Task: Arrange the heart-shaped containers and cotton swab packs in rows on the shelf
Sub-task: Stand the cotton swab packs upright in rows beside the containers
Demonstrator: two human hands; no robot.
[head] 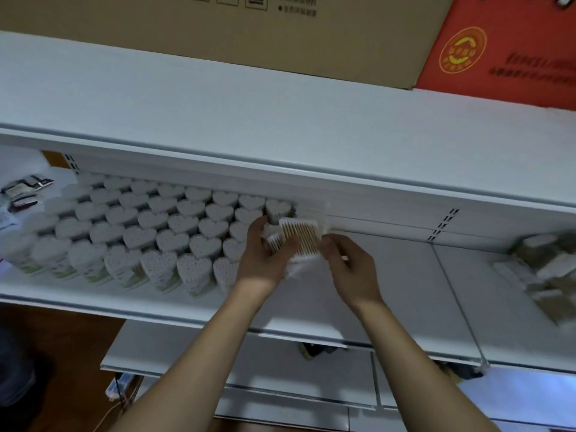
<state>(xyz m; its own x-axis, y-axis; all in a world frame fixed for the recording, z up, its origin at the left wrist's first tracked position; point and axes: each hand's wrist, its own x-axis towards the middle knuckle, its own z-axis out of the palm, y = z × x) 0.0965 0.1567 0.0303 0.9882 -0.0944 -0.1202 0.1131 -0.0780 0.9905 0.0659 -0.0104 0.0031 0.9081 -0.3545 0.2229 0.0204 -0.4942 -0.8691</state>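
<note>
Several white heart-shaped containers [140, 226] stand in tidy rows on the left half of the white shelf [405, 291]. Just right of those rows, my left hand [265, 257] holds clear cotton swab packs [302, 236] with wooden sticks, thumb curled over the nearest one. My right hand [349, 266] pinches the packs' right edge with its fingertips. Another pack stands behind, against the shelf's back wall. A loose pile of more swab packs [542, 269] lies at the shelf's far right, blurred.
An upper white shelf [280, 120] overhangs the work area, carrying a brown cardboard box [249, 35] and a red box [505, 48]. Small dark packets [25, 188] lie at the far left. Lower shelves [280, 369] sit below.
</note>
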